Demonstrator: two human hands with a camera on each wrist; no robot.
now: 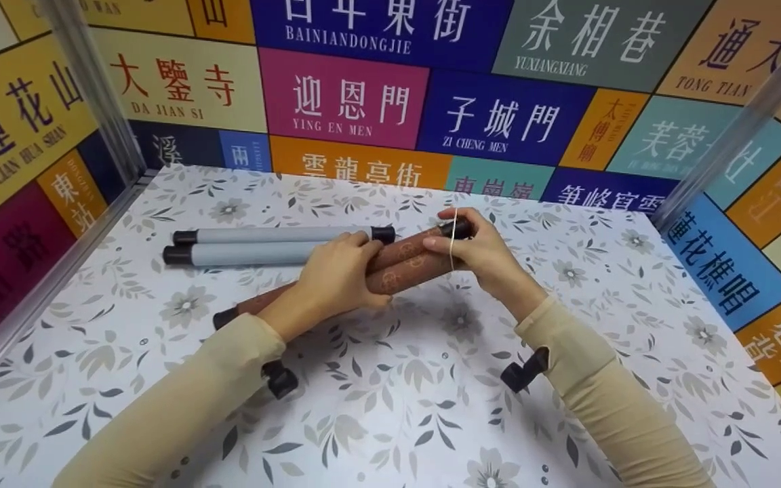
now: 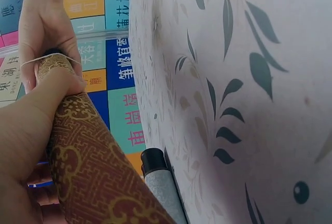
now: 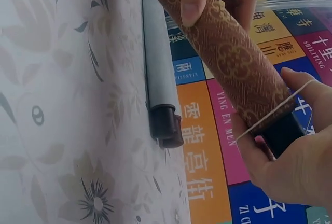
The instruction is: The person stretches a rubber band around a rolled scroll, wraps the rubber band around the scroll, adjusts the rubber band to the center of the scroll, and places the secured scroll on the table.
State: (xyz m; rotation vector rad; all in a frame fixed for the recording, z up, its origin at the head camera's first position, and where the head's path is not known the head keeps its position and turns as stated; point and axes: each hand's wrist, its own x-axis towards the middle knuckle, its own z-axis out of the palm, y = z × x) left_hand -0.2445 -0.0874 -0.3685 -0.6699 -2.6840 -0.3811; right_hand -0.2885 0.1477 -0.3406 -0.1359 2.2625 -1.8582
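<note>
Your left hand (image 1: pixel 336 276) grips the brown, gold-patterned fabric rolls (image 1: pixel 412 267) above the middle of the white floral surface (image 1: pixel 390 420), their long axis slanting toward its far right corner, and your right hand (image 1: pixel 489 254) clasps their farther end, a thin white cord loop (image 3: pixel 275 110) taut across its fingers.

The head view is bright and evenly lit, apparently from above, with faint, soft-edged shadows on the bench (image 1: pixel 390 427) beneath the brown rolls (image 1: pixel 414 270). Pale streaks of glare run along the clear posts (image 1: pixel 95 88) at either side, and the lettered wall (image 1: pixel 343 129) leans outward near the edges with wide-angle stretch. Its lettering is legible but slightly soft. Both wrist views are dimmer and hazier: in the left, mauve-grey shade spreads over the bench, palest at upper right; in the right, the leaf print (image 3: pixel 33 55) looks smeared and low in contrast.
</note>
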